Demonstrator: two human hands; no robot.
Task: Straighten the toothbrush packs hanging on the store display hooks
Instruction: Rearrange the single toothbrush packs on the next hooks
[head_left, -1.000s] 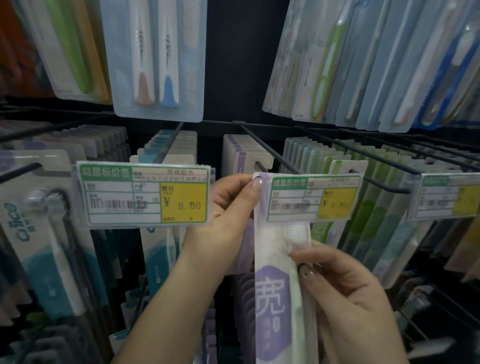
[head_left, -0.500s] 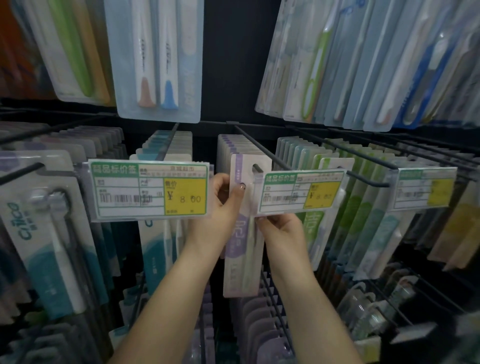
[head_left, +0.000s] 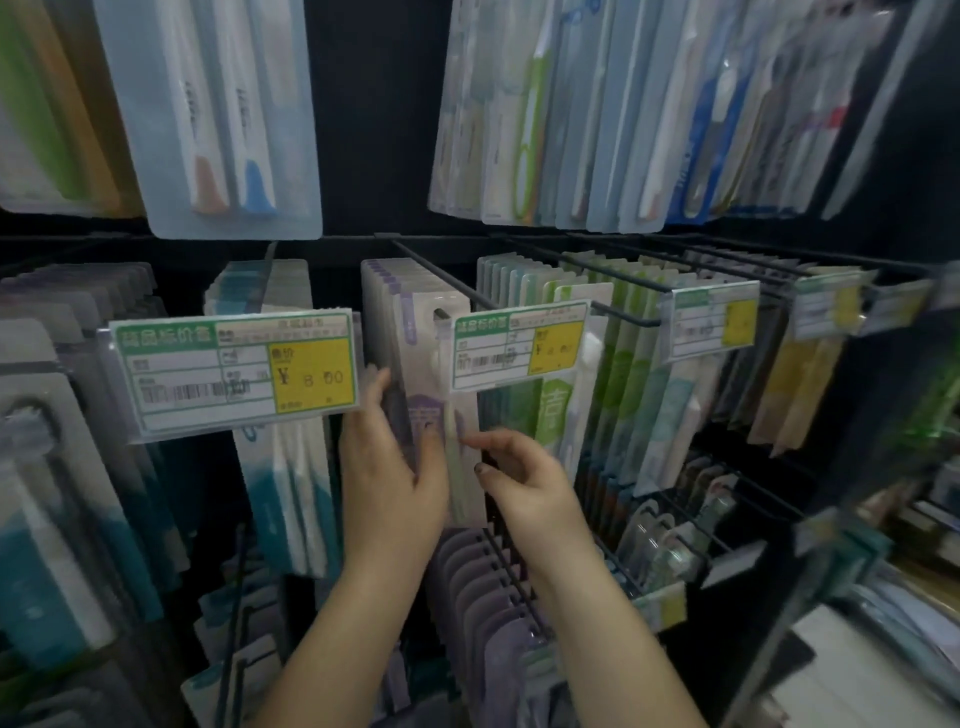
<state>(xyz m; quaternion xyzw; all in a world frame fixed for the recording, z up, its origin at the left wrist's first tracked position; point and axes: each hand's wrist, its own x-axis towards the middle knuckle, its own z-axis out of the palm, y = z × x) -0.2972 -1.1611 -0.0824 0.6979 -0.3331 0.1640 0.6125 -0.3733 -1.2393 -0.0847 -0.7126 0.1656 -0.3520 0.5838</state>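
Note:
A row of white-and-purple toothbrush packs hangs on a black wire hook at the centre of the display. My left hand grips the left side of the row, fingers behind it and thumb on the front pack's purple label. My right hand touches the front pack's lower right edge with loosely bent fingers. The pack hangs roughly upright behind the hook's price tag.
Green-and-white packs hang on the hook just right, teal packs to the left behind a large price tag. More packs hang on the row above and below. Wire hooks jut out toward me.
The purple pack has slid back on the hook against its row. Both hands dropped from the pack's top to its middle and lower part. The view pulled back a little.

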